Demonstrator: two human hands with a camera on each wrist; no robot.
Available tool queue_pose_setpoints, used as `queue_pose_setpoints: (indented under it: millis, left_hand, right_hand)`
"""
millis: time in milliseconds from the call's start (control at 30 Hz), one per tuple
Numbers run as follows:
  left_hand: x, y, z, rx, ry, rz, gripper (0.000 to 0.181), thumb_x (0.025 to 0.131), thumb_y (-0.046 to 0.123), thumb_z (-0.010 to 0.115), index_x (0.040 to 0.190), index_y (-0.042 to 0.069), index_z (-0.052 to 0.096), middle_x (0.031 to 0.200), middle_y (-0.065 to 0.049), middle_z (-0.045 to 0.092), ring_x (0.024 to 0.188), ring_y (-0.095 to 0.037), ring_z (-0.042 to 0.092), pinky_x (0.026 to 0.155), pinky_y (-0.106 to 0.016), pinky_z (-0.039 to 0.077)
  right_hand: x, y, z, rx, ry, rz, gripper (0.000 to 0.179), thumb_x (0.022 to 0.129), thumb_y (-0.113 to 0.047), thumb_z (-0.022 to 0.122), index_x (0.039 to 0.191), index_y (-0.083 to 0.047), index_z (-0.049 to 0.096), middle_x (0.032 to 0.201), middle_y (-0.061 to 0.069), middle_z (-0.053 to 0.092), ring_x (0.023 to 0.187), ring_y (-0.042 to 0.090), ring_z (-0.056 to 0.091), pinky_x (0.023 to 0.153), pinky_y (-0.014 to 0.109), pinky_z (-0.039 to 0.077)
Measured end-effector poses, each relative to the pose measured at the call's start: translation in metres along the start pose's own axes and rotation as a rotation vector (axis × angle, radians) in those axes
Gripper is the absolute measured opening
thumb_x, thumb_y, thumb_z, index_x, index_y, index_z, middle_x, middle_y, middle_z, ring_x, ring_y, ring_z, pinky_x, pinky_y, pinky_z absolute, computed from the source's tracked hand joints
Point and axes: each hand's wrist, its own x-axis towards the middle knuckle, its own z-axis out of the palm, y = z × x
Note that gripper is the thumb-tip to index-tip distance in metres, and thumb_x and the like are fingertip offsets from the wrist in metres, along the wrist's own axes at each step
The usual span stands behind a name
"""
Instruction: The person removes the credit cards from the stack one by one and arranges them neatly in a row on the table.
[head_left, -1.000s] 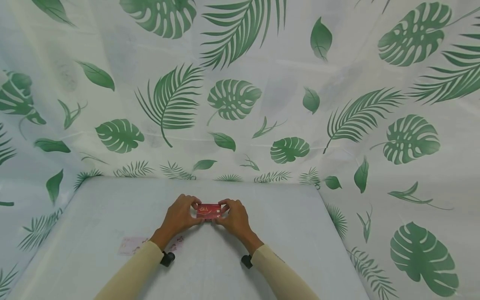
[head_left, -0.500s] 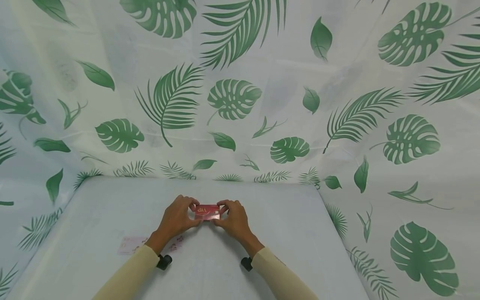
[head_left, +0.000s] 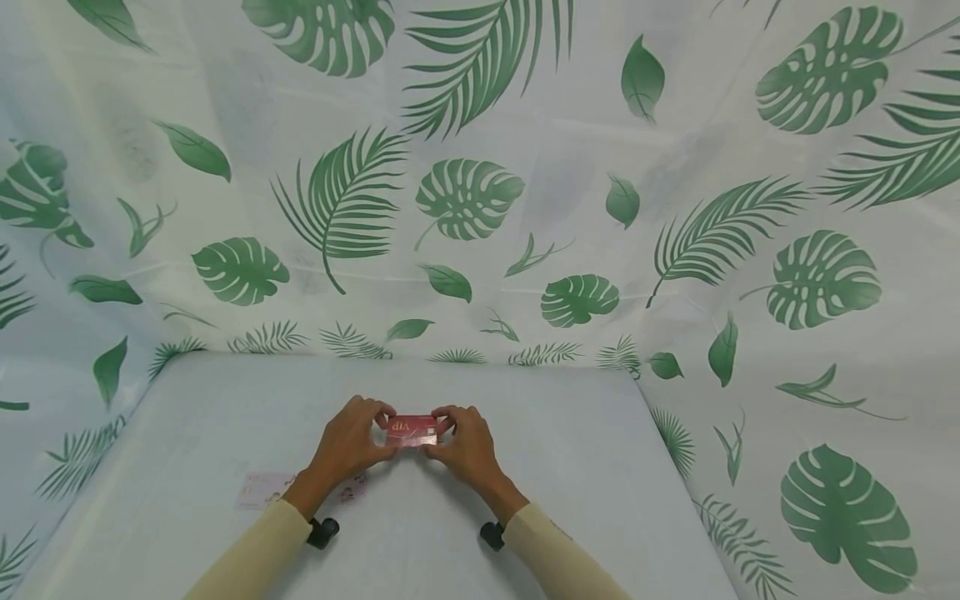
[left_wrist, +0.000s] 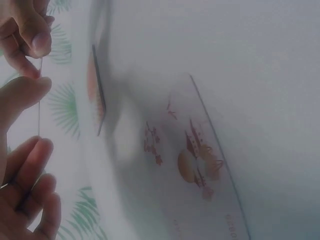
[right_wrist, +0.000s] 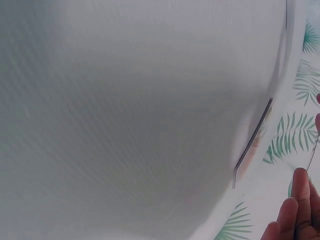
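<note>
A red card with "VIP" printed on it [head_left: 411, 431] is held up over the white table, its lettering upside down in the head view. My left hand [head_left: 348, 437] pinches its left end between thumb and fingers, and my right hand [head_left: 468, 446] pinches the right end likewise. In the left wrist view the card [left_wrist: 39, 117] shows edge-on as a thin line. A pale pink printed slip with blossoms [left_wrist: 200, 165], much like a banknote, lies flat beneath my left wrist, which covers part of it in the head view.
Both wrist views show a thin flat thing with a dark edge and an orange patch [left_wrist: 96, 90] on the table [head_left: 600, 467], hidden in the head view. White sheeting with green leaf prints [head_left: 480, 267] encloses the back and sides.
Both hands have brought the card slightly closer to the body and a little to the left. Its face has tilted and now catches light along the lower edge.
</note>
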Motion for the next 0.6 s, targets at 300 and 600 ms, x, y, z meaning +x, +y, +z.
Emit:
queue_pose_setpoints:
  millis: [300, 600]
  left_hand:
    - [-0.010, 0.001, -0.001, 0.001, -0.030, -0.016, 0.052, 0.075, 0.035, 0.095, 0.118, 0.017, 0.074, 0.095, 0.003, 0.066, 0.088, -0.011, 0.050, 0.074, -0.030, 0.051]
    - [-0.017, -0.001, 0.005, 0.028, -0.014, 0.025, 0.051, 0.072, 0.037, 0.097, 0.113, 0.018, 0.074, 0.091, 0.008, 0.064, 0.087, -0.008, 0.048, 0.074, -0.028, 0.050]
  right_hand:
    - [-0.009, 0.001, 0.004, -0.003, -0.023, 0.026, 0.057, 0.078, -0.033, 0.096, 0.128, -0.019, 0.074, 0.098, -0.004, 0.068, 0.086, 0.010, 0.051, 0.074, 0.025, 0.043]
    - [-0.016, 0.003, 0.006, -0.007, -0.046, 0.044, 0.056, 0.076, -0.033, 0.097, 0.124, -0.017, 0.074, 0.093, -0.002, 0.066, 0.083, 0.010, 0.049, 0.072, 0.026, 0.040]
